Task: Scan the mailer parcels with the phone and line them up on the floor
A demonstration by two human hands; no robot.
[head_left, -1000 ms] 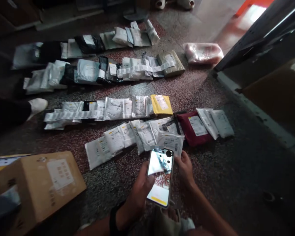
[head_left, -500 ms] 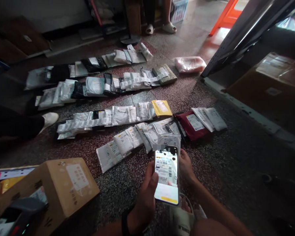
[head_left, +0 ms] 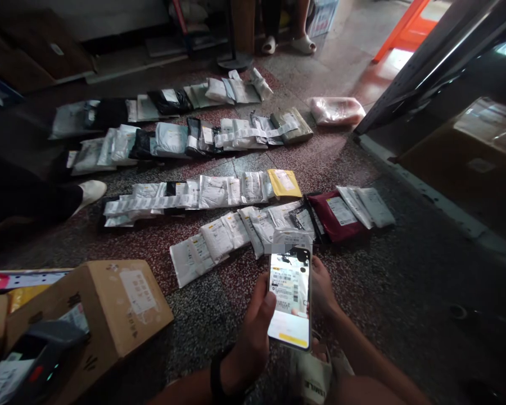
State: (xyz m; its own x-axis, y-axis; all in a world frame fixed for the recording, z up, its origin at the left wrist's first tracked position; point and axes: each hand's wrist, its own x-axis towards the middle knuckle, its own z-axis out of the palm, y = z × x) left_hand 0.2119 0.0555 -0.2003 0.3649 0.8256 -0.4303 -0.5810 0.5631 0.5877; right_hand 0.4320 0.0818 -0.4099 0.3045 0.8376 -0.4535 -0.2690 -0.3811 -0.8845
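My left hand [head_left: 257, 315] is closed around a smartphone [head_left: 290, 298], its thumb along the near edge. The lit screen displays a shipping label with barcodes. Behind the phone, my right hand [head_left: 324, 284] grips a pale plastic mailer parcel [head_left: 294, 235]; the phone hides most of that parcel and some of the fingers. Just beyond lies a row of white mailers [head_left: 219, 239], which runs on to a maroon mailer [head_left: 337, 215] at the right. A yellow padded envelope [head_left: 284, 183] ends the row behind it.
Two further rows of parcels [head_left: 168, 139] lie farther back. At lower left stand a cardboard box [head_left: 122, 309] and a dark handheld device [head_left: 37, 357]. A shoe [head_left: 91, 194] is at left; another person's slippers [head_left: 303, 45] are at the back. A metal frame [head_left: 405, 73] rises at right.
The view has shifted slightly, so the parcels on the floor appear a little farther right. Both hands keep their hold on the phone and the parcel behind it.
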